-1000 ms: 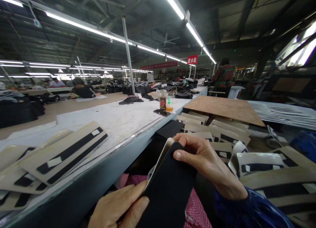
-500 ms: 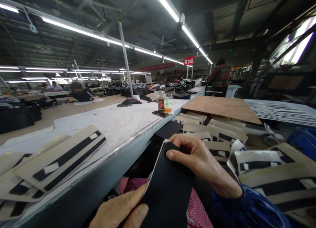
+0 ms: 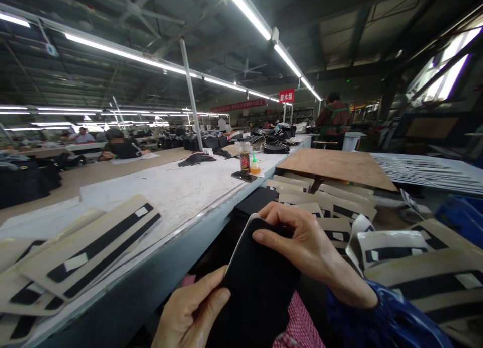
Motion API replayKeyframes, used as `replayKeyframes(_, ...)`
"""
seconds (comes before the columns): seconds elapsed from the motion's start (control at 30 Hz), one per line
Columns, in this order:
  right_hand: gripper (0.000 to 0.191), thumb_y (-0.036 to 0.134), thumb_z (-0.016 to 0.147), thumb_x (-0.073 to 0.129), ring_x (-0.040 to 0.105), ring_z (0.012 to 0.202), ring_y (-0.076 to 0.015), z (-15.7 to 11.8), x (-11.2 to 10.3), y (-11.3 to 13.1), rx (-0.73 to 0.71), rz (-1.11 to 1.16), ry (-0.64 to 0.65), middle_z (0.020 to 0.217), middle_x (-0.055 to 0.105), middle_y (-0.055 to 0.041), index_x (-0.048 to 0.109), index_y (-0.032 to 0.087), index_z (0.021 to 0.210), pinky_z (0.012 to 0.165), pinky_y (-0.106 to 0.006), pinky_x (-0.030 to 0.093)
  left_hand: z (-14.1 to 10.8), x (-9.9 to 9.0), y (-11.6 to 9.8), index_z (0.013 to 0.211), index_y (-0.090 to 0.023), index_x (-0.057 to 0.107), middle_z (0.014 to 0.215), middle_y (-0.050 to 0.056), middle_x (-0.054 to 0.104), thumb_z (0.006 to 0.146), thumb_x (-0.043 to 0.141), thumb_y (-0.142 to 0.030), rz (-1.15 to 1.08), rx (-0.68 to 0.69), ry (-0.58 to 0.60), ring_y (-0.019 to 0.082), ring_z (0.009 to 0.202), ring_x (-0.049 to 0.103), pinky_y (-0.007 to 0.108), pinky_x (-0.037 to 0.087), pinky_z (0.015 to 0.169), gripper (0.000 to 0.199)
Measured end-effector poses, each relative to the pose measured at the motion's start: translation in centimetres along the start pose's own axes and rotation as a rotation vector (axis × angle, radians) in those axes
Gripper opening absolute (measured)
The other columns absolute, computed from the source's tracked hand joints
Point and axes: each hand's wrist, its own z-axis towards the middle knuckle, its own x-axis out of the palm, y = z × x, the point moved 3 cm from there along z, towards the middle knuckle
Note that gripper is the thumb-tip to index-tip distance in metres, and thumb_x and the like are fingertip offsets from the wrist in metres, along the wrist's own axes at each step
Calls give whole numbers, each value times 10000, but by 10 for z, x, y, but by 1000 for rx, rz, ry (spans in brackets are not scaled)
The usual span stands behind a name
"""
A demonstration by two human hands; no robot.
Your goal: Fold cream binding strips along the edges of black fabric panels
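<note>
A black leather-like panel with a pale edge is held up in front of me, over a pink checked cloth. My right hand pinches its top corner, thumb on the black face and fingers behind. Lower down, my left hand grips the left edge between thumb and fingers. The panel's lower end runs out of view. Beige panels with black strips and white patches lie stacked on the white-topped table to my left.
More beige panels are piled at my right, near a brown board. A phone, a dark-labelled jar and a green-tipped glue bottle stand along the table's edge. A person is further back.
My left hand has slid up along the panel's left edge, nearer to my right hand. The right hand keeps its pinch on the corner. The view has shifted slightly.
</note>
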Motion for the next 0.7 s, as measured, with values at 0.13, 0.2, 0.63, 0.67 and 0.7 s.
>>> replayKeyframes(0.13, 276, 143, 858, 746, 613, 717, -128, -1, 4, 1, -90, -43, -2, 821, 694, -2, 574, 190, 648, 655, -238, 460, 7, 10, -25, 1189, -272, 800, 1101, 14, 828, 970, 585, -543, -158, -1, -68, 205, 998, 766, 201, 576, 899, 409)
replayKeyframes(0.2, 285, 119, 861, 761, 623, 726, -126, -3, 7, 3, -154, -67, 26, 829, 695, 6, 566, 191, 665, 671, -233, 478, 12, 15, -36, 1116, -250, 809, 936, -1, 820, 976, 591, -511, -161, 46, -52, 161, 819, 743, 156, 562, 742, 368)
replayKeyframes(0.63, 70, 185, 974, 708, 618, 672, -137, -30, 16, 24, -489, -444, -203, 767, 675, -29, 766, 146, 981, 597, -239, 497, 5, 19, -34, 1079, -245, 791, 916, -10, 831, 1025, 543, -404, 74, 269, -384, 131, 708, 752, 153, 555, 679, 300)
replayKeyframes(0.67, 57, 183, 962, 725, 641, 688, -128, -29, 15, 24, -456, -368, -186, 786, 684, -31, 757, 142, 938, 609, -218, 508, 2, 18, -34, 1099, -242, 795, 957, 6, 842, 1031, 539, -425, 106, 293, -379, 152, 755, 783, 162, 575, 706, 322)
replayKeyframes(0.7, 65, 181, 947, 745, 652, 693, -119, -27, 14, 24, -420, -297, -169, 790, 688, -26, 749, 145, 894, 618, -200, 512, -1, 16, -34, 1120, -242, 797, 986, 18, 848, 1037, 530, -450, 137, 319, -373, 171, 792, 803, 171, 590, 724, 349)
